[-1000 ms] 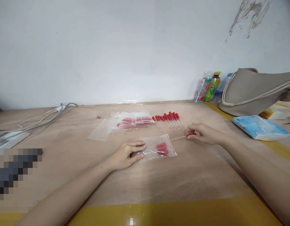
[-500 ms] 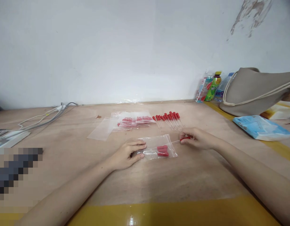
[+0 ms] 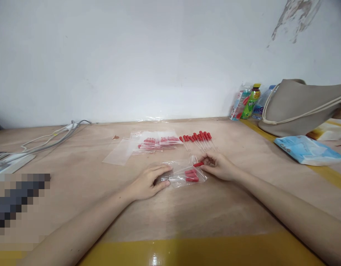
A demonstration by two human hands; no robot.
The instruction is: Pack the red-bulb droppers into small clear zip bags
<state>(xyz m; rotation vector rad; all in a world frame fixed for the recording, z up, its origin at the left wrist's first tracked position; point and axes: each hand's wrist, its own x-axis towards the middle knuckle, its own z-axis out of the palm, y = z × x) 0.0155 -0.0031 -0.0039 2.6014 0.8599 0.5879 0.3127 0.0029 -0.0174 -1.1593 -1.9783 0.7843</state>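
Off-white wall (image 3: 103,59), its stain at the upper right, backs a wood-toned tabletop (image 3: 214,214) that runs out of frame at the bottom. Lying on it is a clear zip bag (image 3: 177,165), where glare blurs the thin stems of the droppers (image 3: 191,177) inside; their red bulbs press too close together for a sure count. Left hand (image 3: 150,183) rests on the bag's left end, thumb and fingers parted, covering that end from sight. Right hand (image 3: 217,166) pinches one red-bulbed dropper (image 3: 198,164) at the bag's right end; fingers hide part of its bulb, and its stem is hard to trace against the film. Farther back, loose droppers (image 3: 199,137) overlap beside translucent bags (image 3: 120,152), some showing hazy red bulbs. Right of these, a grey-beige bag (image 3: 303,107), cut off by the frame, partly hides a blue-capped bottle (image 3: 265,100). Pixel blocks (image 3: 17,199) obscure the lower left.
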